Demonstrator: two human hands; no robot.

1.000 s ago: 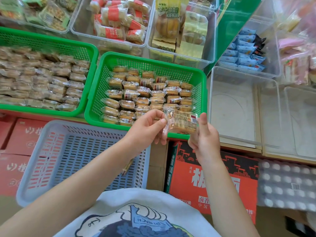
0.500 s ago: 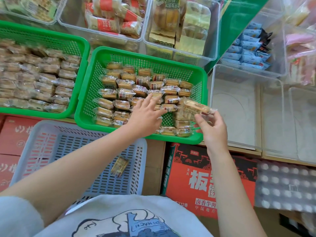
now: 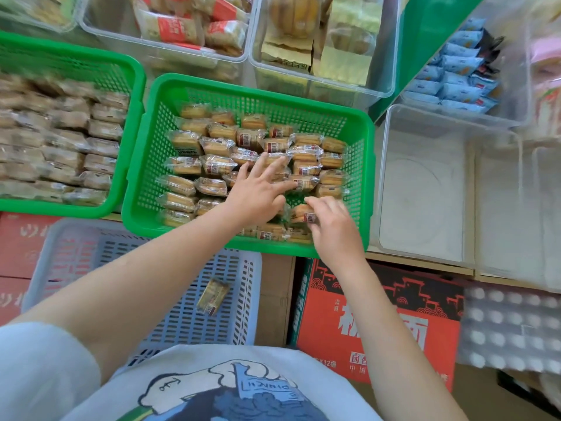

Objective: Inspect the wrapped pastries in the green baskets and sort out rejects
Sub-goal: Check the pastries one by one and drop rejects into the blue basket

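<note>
Your right hand (image 3: 334,235) fingers pinch a pastry (image 3: 300,214) at the middle basket's (image 3: 145,165) near edge, while your left hand (image 3: 258,196) lies spread flat on the pile. One pack (image 3: 213,296) sits alone in the blue crate (image 3: 243,311); the left basket (image 3: 133,86) is full.

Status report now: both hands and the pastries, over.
Left hand flat on pastries in middle green basket. Right hand pinching one wrapped pastry. One pastry in blue crate. No obstruction.
</note>
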